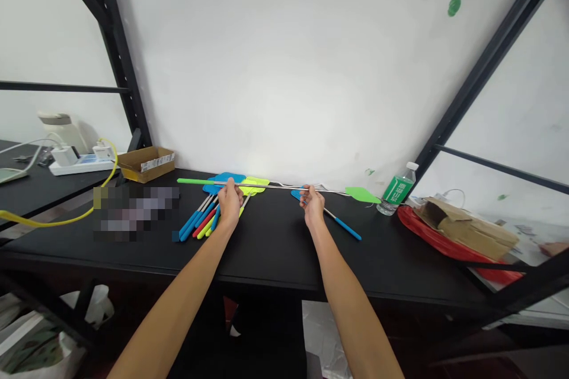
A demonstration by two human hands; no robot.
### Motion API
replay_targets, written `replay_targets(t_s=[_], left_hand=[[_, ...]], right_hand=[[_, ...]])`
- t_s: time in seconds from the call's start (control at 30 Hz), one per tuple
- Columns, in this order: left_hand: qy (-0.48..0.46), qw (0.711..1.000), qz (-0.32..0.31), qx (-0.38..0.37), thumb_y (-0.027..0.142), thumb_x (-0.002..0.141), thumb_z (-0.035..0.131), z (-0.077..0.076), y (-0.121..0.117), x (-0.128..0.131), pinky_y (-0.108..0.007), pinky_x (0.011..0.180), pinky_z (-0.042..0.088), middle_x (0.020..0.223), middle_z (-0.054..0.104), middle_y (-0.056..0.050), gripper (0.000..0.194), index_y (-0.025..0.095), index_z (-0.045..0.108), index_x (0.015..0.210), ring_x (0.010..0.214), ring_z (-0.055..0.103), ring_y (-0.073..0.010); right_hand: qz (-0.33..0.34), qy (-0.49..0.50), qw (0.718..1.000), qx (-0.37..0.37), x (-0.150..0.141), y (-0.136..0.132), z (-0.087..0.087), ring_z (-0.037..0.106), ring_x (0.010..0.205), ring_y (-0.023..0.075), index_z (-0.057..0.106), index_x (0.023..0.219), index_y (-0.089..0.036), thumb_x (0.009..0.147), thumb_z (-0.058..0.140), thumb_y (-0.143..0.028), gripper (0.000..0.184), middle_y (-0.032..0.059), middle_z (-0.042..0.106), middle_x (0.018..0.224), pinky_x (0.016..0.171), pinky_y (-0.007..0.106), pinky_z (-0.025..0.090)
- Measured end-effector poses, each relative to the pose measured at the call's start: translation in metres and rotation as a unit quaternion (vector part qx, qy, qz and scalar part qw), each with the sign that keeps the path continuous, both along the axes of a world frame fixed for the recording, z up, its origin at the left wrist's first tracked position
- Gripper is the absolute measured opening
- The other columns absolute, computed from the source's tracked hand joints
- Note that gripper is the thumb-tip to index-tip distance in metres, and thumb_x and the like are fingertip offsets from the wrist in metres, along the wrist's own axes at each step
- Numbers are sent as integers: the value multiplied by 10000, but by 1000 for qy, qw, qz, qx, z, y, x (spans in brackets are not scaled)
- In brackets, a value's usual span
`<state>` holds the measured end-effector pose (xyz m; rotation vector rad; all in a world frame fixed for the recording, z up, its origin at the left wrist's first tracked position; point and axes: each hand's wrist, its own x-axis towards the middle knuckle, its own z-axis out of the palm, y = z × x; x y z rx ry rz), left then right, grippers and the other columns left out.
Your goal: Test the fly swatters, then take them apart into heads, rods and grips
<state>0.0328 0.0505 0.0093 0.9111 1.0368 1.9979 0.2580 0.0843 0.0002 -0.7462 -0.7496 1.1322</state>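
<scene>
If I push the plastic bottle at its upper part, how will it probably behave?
The bottle would probably tip rather than slide, because it looks tall and narrow on the table. Its clear wall looks thin, so it may dent a little under the fingers. The white cap seems to be on, so a spill is less likely.

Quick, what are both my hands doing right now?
Left hand: closed, grip on the green swatter's metal shaft.
Right hand: closed, grip on the same shaft, nearer the swatter's head.
</scene>
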Motion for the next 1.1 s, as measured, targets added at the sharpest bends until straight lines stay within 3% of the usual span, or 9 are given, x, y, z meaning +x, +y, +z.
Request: replay_targets(t_s=[0.23, 0.33, 0.53, 0.67, 0.93, 1.1], left_hand=[[75, 991, -115, -8, 501, 882, 530, -5, -3, 16, -199, 384, 270, 489, 361, 51, 426, 206, 411, 600, 409, 348, -74], [95, 984, -151, -21, 459, 875, 544, -5, -4, 19, -195, 405, 290, 482, 359, 55, 411, 204, 389, 592, 411, 349, -68], [11, 995, -101, -26, 420, 838, 554, -4, 1, 11, -200, 390, 273, 486, 349, 67, 362, 217, 360, 609, 397, 335, -68], [18, 994, -102, -26, 436, 837, 548, -6, 3, 10, -200, 390, 292, 492, 369, 65, 345, 216, 378, 630, 397, 353, -72], [76, 991, -110, -30, 461, 844, 574, -5, -2, 14, -196, 396, 293, 489, 389, 58, 371, 207, 408, 630, 406, 361, -70], [60, 992, -109, -36, 456, 835, 589, -6, -1, 14, -191, 396, 282, 491, 387, 60, 372, 203, 412, 629, 412, 355, -66]], right_hand=[[80, -31, 996, 16, -13, -6, 0, 534, 495, 103, 669, 820, -167, 711, 700, -405, 263, 34, 695, 707, 420, 216, 349], [82, -36, 996, 17, -15, -6, 1, 521, 479, 97, 662, 825, -164, 724, 686, -411, 268, 25, 680, 687, 416, 216, 344], [22, 34, 999, -18, -5, -2, 3, 488, 452, 82, 632, 825, -172, 778, 625, -425, 258, -16, 620, 617, 414, 208, 335], [17, 23, 999, -29, -4, -2, 3, 485, 454, 83, 622, 822, -177, 768, 617, -419, 249, -22, 608, 622, 415, 210, 335], [86, 19, 995, -40, -10, -7, 4, 506, 488, 93, 645, 809, -165, 697, 619, -310, 185, -10, 628, 638, 424, 203, 350], [95, 8, 994, -48, -10, -7, 3, 509, 488, 91, 659, 825, -165, 693, 624, -302, 193, -16, 633, 649, 423, 198, 349]])
